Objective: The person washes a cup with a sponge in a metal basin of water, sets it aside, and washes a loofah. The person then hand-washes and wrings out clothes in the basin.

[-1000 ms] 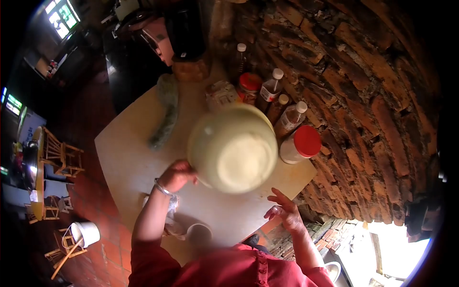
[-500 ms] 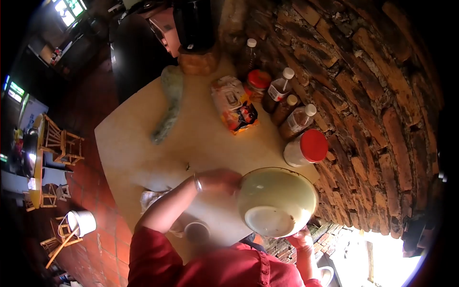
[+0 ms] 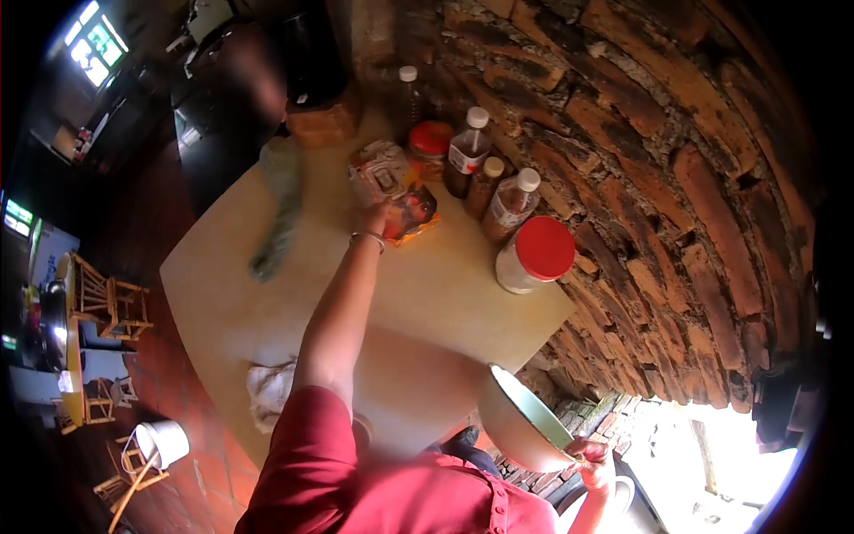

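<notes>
Bowl, pale green inside: held up at the table's right-hand edge, tipped well onto its side, mouth facing right. Right hand alone carries it, fingers closed over the lower part of the rim. Printed packet lies on the far part of the table; left hand, arm stretched long, is on its near-left side. Cannot tell whether those fingers grip or merely touch.

Just beside the packet, a small red-lidded jar; then bottles along the brick wall, and a large red-lidded jar nearer. Long green gourd to the left, well apart from the packet.

Risks, in my judgement: a one-handed rim hold could let the bowl twist or slip, with little table beneath to catch it. A sideways pull on the packet could nudge the small jar. A weak pinch at full reach might drop it.

Hard to make out: bowl's bottom and any contents; left fingertips, lost against the print; packet's wording. A round item near the chest is mostly covered by the red sleeve; whitish bundle beside it, unclear.
</notes>
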A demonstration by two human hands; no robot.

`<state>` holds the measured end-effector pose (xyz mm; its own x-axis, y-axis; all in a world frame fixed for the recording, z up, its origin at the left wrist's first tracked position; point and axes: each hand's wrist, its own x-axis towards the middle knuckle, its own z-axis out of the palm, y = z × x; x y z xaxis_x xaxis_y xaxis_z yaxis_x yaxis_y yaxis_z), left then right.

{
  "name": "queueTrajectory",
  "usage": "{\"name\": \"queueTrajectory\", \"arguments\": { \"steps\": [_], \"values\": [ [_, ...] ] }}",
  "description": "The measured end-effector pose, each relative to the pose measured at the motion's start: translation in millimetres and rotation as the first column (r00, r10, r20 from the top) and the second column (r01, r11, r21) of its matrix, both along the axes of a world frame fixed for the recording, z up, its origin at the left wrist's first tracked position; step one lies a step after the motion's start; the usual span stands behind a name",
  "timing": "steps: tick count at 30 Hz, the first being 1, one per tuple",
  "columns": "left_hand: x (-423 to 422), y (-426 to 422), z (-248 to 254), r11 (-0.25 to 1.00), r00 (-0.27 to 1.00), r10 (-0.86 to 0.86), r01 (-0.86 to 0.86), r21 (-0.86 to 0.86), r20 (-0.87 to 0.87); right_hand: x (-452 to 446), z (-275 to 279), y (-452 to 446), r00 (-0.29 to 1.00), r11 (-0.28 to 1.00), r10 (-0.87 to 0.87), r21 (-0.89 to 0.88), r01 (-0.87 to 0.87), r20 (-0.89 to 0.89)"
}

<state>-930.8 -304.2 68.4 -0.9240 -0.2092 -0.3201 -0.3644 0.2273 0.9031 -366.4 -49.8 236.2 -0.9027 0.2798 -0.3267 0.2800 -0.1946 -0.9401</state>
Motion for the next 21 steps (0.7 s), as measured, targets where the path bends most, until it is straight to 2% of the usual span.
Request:
{"name": "queueTrajectory", "arguments": {
  "steps": [1,3,4,7,8,14,16,17,18,19,20,21],
  "values": [
    [-2,4,4,1.000,1.000,0.008,-0.009,-0.024,-0.028,8,3,-1,0.999,0.999,-0.042,0.021,0.042,-0.011],
    [10,6,31,0.949,0.996,-0.059,0.034,0.313,0.072,23,6,-1,0.993,0.991,-0.119,0.060,0.118,0.002],
    [11,1,40,0.953,0.972,-0.152,0.096,0.288,0.179,29,4,-5,0.988,0.986,-0.152,0.077,0.149,0.039],
    [13,12,44,0.962,0.959,-0.101,0.026,0.270,0.266,54,-1,-9,0.953,0.959,-0.269,0.136,0.250,0.140],
    [18,16,44,0.963,0.977,-0.033,-0.025,0.267,0.211,66,-4,-8,0.933,0.946,-0.311,0.156,0.285,0.178],
    [7,-8,16,0.946,0.984,-0.077,0.020,0.323,0.163,154,-9,6,0.754,0.812,-0.574,0.335,0.477,0.318],
    [14,-14,25,0.961,0.990,-0.085,0.051,0.272,0.112,194,-2,19,0.685,0.757,-0.646,0.404,0.514,0.338],
    [10,-21,17,0.975,0.995,-0.032,0.010,0.223,0.092,216,0,26,0.651,0.731,-0.674,0.436,0.524,0.348],
    [16,-45,-26,0.945,0.981,-0.172,0.191,0.265,-0.093,242,0,36,0.628,0.714,-0.690,0.479,0.511,0.359],
    [5,-66,-55,0.552,0.853,-0.495,0.455,0.699,-0.165,269,0,44,0.599,0.697,-0.704,0.533,0.480,0.381],
    [-7,-88,-86,0.058,0.591,-0.774,0.423,0.904,-0.227,297,3,51,0.568,0.680,-0.720,0.572,0.460,0.399],
    [30,-81,-45,0.037,0.521,-0.839,0.342,0.939,-0.157,282,31,43,0.478,0.612,-0.778,0.662,0.432,0.408]
  ]
}}
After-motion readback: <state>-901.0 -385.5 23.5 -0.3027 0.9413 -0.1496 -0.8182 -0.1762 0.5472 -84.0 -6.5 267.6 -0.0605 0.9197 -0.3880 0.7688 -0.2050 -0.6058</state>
